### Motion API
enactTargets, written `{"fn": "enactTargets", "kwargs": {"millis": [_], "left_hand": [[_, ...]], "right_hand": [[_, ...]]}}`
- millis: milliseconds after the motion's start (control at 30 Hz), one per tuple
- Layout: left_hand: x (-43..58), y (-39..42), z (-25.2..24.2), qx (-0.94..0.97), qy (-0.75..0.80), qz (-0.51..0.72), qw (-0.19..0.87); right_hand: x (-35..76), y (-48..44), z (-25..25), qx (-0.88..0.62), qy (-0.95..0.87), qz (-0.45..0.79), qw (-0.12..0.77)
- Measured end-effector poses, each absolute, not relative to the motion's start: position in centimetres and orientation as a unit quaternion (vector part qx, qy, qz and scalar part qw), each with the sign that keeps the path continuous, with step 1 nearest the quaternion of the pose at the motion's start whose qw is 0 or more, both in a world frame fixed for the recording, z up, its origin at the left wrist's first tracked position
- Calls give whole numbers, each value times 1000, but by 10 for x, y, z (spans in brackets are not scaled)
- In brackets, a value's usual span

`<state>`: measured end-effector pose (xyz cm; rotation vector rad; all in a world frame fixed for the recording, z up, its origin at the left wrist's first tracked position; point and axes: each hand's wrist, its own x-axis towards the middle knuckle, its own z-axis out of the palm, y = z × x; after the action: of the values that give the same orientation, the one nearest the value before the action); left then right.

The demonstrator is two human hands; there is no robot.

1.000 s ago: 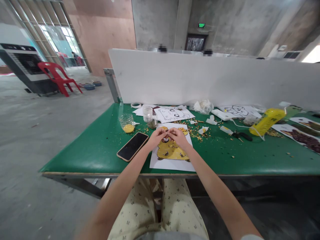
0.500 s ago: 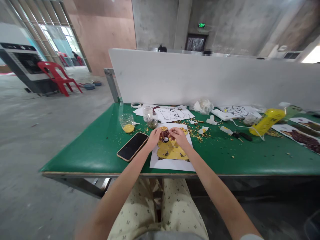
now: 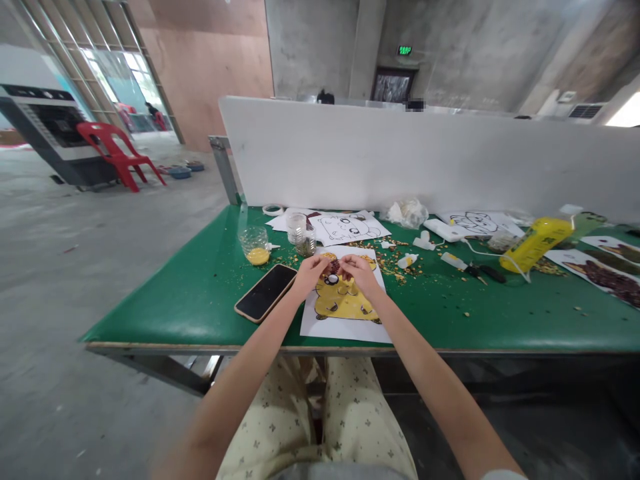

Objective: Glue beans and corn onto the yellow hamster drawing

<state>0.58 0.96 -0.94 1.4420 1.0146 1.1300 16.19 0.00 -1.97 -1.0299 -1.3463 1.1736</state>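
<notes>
yellow cartoon animal picture (image 3: pixel 347 307) with black outlines on a white paper sheet (image 3: pixel 345 330), green smooth-surfaced tabletop (image 3: pixel 200 293), yellow plastic bottle (image 3: pixel 537 245) with dark lettering, red plastic chair (image 3: pixel 116 155), cream cloth trousers (image 3: pixel 267 423) with small dark sprigs

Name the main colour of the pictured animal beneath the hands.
The pictured animal is mainly yellow, clearest in the head view.

Left grip (image 3: pixel 312 272) and right grip (image 3: pixel 358 272) drawn apart, more of dark red patch (image 3: pixel 335 267) showing between

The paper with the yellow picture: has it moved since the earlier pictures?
No, the paper has not visibly shifted against the near edge of the green table.
</notes>
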Motion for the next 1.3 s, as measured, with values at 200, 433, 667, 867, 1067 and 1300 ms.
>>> {"fn": "enactTargets", "kwargs": {"millis": [200, 433, 667, 867, 1067, 1300], "left_hand": [[7, 9, -9, 593, 411, 455, 522], [8, 5, -5, 592, 399, 459, 529], [6, 7, -4, 554, 408, 524, 501], [-3, 19, -10, 435, 459, 605, 484], [-8, 23, -10, 386, 453, 633, 495], [-4, 15, -6, 455, 420, 575, 535]], "right_hand": [[162, -1, -19, -432, -558, 486, 516], [162, -1, -19, -437, -561, 486, 507], [162, 0, -20, -431, -563, 489, 507], [162, -1, -19, -434, -564, 487, 507], [162, -1, -20, -436, -563, 485, 507], [162, -1, -19, -437, -569, 485, 500]]}}
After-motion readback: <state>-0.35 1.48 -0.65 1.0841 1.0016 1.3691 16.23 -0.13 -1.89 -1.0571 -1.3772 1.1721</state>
